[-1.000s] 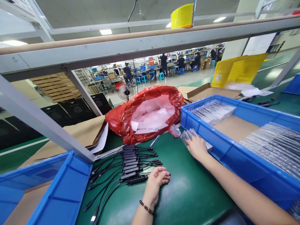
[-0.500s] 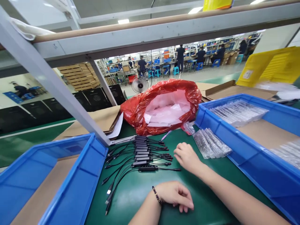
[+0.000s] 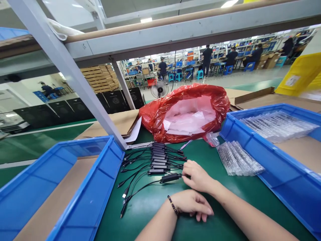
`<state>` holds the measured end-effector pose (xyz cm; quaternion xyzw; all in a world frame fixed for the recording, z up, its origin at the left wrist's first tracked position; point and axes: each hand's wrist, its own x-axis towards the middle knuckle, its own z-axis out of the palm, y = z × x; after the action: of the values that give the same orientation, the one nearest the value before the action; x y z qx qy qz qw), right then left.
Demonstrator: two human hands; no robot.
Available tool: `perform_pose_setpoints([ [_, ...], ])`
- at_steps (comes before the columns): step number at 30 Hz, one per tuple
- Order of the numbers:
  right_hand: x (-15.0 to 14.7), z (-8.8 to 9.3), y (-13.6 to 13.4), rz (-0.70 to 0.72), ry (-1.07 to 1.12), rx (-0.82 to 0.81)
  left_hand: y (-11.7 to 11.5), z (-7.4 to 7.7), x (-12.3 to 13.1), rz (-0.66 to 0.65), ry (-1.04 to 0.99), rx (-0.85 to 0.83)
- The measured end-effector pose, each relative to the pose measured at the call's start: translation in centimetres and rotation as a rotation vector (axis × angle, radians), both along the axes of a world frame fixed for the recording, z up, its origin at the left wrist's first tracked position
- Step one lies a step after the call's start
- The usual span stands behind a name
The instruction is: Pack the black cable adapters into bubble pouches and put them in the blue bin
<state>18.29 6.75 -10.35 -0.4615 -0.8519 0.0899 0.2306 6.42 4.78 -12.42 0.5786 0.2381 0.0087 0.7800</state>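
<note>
My right hand (image 3: 197,175) pinches the right-hand end of a black USB cable with a rectangular inline box (image 3: 171,178). That box is tilted slightly, its right end raised, and the cable's long lead runs left and down to the table. Behind it lies a row of similar black cables (image 3: 158,160), stacked side by side with their boxes aligned. My left hand (image 3: 194,205) hangs just in front of the right one, over the green table (image 3: 140,221). Its fingers are loosely curled and apart, holding nothing that I can see. A beaded bracelet (image 3: 172,205) circles the left wrist.
Blue bins stand left (image 3: 82,197) and right (image 3: 250,144); the right one holds bubble-wrap sleeves (image 3: 278,125). More sleeves (image 3: 238,159) lie beside it. A red bag (image 3: 155,117) with white pouches sits behind the cables. A metal shelf post (image 3: 82,80) rises at left.
My right hand has moved left and taken hold of the front cable's end, lifting and tilting its box. The whole view has shifted to the left; my left hand looks much the same.
</note>
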Motion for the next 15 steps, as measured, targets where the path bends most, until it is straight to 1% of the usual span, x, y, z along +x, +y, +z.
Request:
perform_pose_setpoints([
  [1, 0.9, 0.6, -0.2, -0.005, 0.065, 0.001, 0.1, -0.1, 0.2, 0.123, -0.036, -0.047],
  [3, 2.7, 1.5, -0.4, -0.016, 0.19, -0.031, 0.4, -0.2, 0.5, 0.409, -0.151, -0.161],
  [5, 4.2, 1.8, -0.5, -0.038, 0.297, -0.1, 0.9, -0.2, 0.6, 0.668, -0.316, -0.275],
  [6, 4.8, 1.7, -0.5, -0.057, 0.342, -0.141, 1.1, -0.2, 0.6, 0.757, -0.395, -0.322],
  [8, 5.4, 1.2, -0.5, -0.091, 0.436, -0.232, 1.6, -0.2, 0.4, 0.855, -0.497, -0.368],
  [11, 5.0, 0.3, -0.4, -0.076, 0.542, -0.382, 1.9, -0.2, 0.2, 0.921, -0.487, -0.328],
  [13, 4.5, 0.0, -0.4, -0.067, 0.541, -0.436, 1.8, -0.2, 0.3, 0.962, -0.467, -0.29],
  [15, 4.2, 0.1, -0.4, -0.085, 0.5, -0.442, 1.6, -0.1, 0.5, 0.988, -0.464, -0.266],
])
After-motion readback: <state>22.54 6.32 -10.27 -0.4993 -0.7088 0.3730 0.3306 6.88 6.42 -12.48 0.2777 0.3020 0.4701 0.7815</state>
